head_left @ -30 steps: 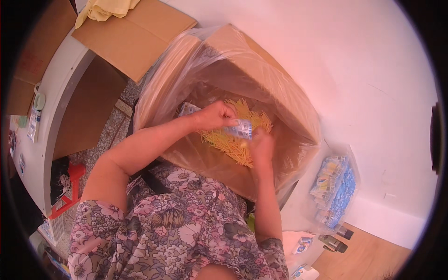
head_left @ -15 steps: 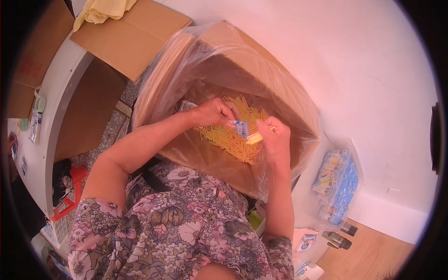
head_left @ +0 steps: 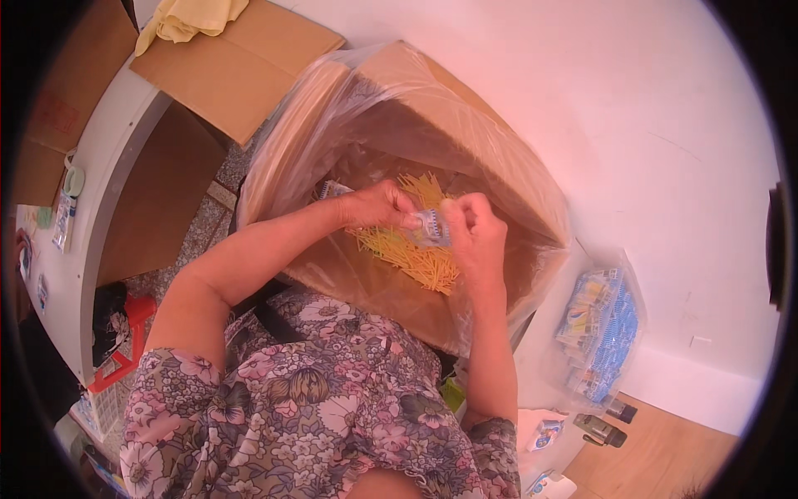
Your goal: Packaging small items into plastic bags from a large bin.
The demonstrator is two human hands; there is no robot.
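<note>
White wall (head_left: 632,108), wooden floor (head_left: 665,457), white table (head_left: 108,191), warm pinkish light

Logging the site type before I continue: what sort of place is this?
Probably a home packing corner: a plastic-lined cardboard box of yellow sticks, a bag of packets, and flattened cardboard.

Far left of the hands, a flattened cardboard sheet (head_left: 237,71) carries a yellow cloth (head_left: 189,17) — below that, a red plastic basket (head_left: 125,349). Right of the hands and lower, a clear bag of blue packets (head_left: 600,333) leans against the white wall (head_left: 632,125) — a small dark bottle (head_left: 605,431) just beneath it.
</note>
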